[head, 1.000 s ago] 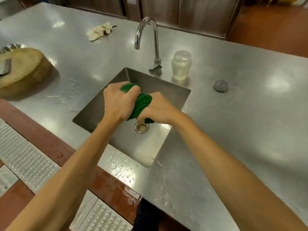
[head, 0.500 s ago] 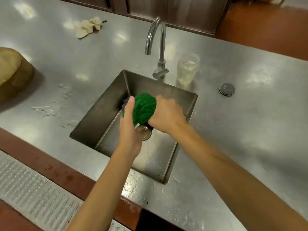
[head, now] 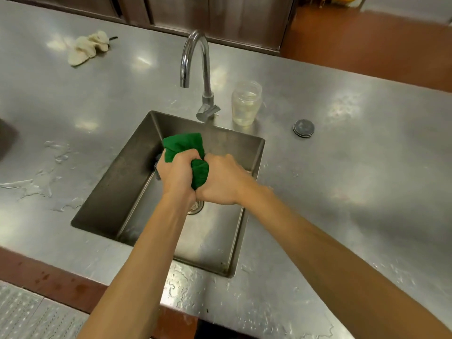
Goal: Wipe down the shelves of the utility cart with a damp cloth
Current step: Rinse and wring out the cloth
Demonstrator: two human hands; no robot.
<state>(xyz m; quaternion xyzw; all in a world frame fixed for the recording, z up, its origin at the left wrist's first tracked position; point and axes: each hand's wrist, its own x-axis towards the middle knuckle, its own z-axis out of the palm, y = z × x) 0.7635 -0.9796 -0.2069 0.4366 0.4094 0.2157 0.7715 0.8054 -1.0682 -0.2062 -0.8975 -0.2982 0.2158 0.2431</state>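
Head view: both hands grip a bunched green cloth [head: 186, 149] above the steel sink [head: 127, 192]. Left hand [head: 177, 176] and right hand [head: 221, 181] press together, fingers curled round the cloth. Gooseneck tap [head: 195, 67], clear jar [head: 245, 102] and beige rag [head: 88, 47] stand on the wet counter [head: 354, 167].

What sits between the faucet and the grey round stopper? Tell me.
A clear jar stands between the faucet and the stopper, in the head view.
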